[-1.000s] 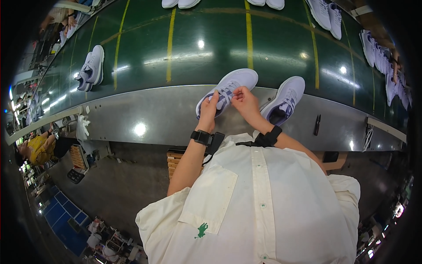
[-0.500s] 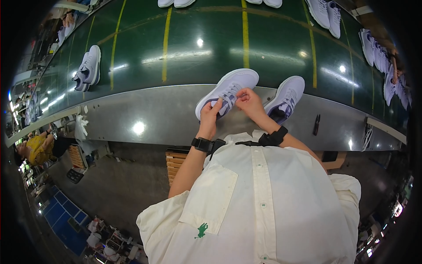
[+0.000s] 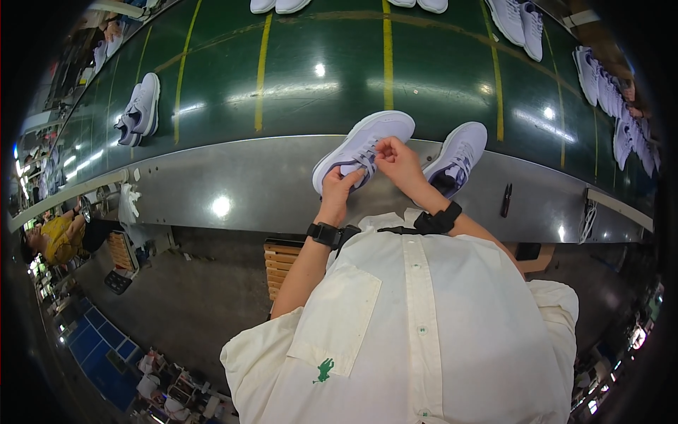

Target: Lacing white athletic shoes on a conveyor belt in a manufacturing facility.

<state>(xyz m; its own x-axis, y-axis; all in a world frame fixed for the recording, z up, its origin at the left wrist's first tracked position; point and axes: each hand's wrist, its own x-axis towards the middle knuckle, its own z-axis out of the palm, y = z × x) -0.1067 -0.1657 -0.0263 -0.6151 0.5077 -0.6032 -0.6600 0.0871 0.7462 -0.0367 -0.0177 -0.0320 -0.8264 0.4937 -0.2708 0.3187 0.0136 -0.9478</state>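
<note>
A pale lavender sneaker [image 3: 378, 131] with a white sole lies tilted on the steel ledge, its toe over the green surface. My left hand [image 3: 335, 192] grips it at the collar, thumb pressed on the tongue by the opening. My right hand [image 3: 400, 167] is pinched at the grey shoelace [image 3: 365, 153] on the sneaker's right side; the fingertips hide most of what they hold. Just right of that hand, a matching sneaker [image 3: 466, 146] rests on the ledge with its toe pointing away. Dark material shows inside its opening.
The steel ledge [image 3: 268, 191] borders a green conveyor belt [image 3: 325, 92] with yellow lines. A dark slim tool [image 3: 506, 201] lies on the ledge at right. More sneakers stand on the belt, including a pair [image 3: 147, 106] at left. A person in yellow [image 3: 60, 237] is far left.
My left thumb has tipped rightward and lower onto the tongue. My right hand has shifted slightly left along the laces. The belt's yellow lines and far shoes have slid slightly left.
</note>
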